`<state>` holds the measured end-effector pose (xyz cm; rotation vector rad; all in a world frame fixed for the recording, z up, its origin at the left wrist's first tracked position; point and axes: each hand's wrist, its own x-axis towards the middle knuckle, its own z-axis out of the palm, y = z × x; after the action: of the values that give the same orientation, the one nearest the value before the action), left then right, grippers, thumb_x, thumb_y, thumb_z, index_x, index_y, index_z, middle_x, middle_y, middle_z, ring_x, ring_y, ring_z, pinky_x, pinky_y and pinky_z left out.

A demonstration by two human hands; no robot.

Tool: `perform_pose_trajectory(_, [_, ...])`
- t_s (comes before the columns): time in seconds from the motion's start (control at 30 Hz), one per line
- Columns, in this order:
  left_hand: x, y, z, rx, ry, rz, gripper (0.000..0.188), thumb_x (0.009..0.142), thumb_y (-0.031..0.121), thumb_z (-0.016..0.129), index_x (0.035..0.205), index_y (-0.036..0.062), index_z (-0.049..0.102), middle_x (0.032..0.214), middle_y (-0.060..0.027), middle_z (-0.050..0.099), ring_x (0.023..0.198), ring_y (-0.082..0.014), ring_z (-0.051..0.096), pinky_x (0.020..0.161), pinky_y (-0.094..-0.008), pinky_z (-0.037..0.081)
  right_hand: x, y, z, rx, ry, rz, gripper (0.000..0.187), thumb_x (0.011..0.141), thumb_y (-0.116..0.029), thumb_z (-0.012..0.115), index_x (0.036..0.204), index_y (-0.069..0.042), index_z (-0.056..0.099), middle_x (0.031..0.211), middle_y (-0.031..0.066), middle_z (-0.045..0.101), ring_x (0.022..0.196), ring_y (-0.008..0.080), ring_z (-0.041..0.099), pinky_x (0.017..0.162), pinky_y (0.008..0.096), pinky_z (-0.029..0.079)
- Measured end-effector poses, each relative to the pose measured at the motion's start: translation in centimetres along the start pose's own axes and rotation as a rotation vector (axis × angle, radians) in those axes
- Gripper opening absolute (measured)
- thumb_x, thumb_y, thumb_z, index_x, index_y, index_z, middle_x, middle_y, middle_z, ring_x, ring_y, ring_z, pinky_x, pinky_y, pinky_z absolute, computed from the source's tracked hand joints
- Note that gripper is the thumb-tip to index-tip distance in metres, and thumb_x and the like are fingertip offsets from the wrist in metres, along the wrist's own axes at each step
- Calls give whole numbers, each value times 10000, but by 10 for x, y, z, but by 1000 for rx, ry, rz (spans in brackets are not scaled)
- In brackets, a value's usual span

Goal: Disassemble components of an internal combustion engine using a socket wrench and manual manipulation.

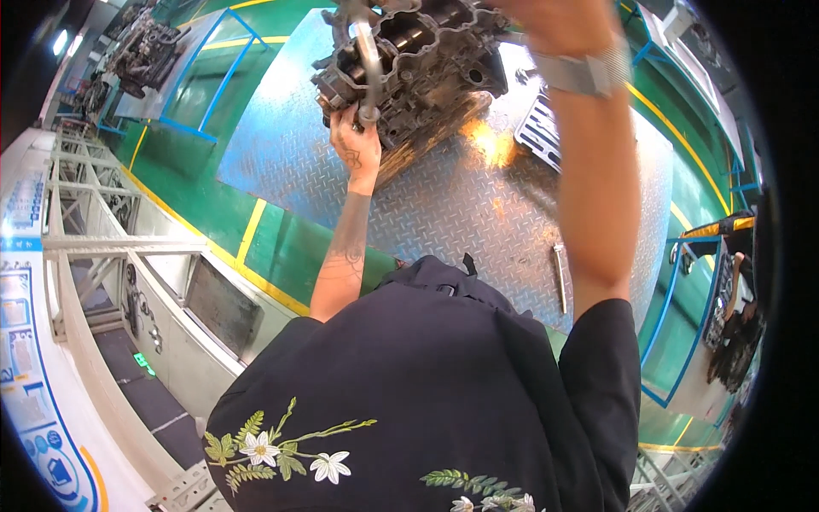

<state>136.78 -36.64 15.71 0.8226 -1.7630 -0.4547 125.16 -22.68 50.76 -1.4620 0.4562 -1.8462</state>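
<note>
A grey metal engine block [444,77] rests tilted on a wooden block [439,136] on the tread-plate table. My left hand [354,141] is at the block's near left corner, its fingers closed around the lower end of a shiny socket wrench [371,68]. That wrench's bar runs up over the block toward the top edge. High on the right is my right hand [563,26], smeared by motion and cut off by the picture's edge. Its fingers are hidden, so I cannot tell whether it holds the wrench's other end.
The steel table [478,222] carries a ladder-shaped metal part [539,132] beyond my right forearm and a slim metal hand tool [560,277] near its front. Another engine [149,55] sits on a blue-framed table at far left. At right, a person [740,256] stands by another blue-framed table [682,341].
</note>
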Motion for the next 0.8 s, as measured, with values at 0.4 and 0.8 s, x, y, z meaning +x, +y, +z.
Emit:
perform_pose_trajectory(0.4, [2, 0, 9, -25, 55, 74, 211, 844, 145, 693, 970, 1, 606, 830, -151, 603, 682, -314, 601, 622, -390, 479, -174, -15, -25, -200, 611, 60, 433, 982, -184, 463, 590, -114, 293, 548, -48, 177, 448, 82, 163, 433, 280, 146])
perform_pose_trajectory(0.8, [-25, 85, -18, -464, 42, 417, 179, 898, -9, 457, 1063, 1, 388, 936, -144, 505, 834, -263, 489, 784, -385, 391, -177, -65, -29, -100, 465, -211, 420, 971, -298, 346, 583, -167, 250, 520, -23, 211, 464, 100, 150, 481, 303, 169])
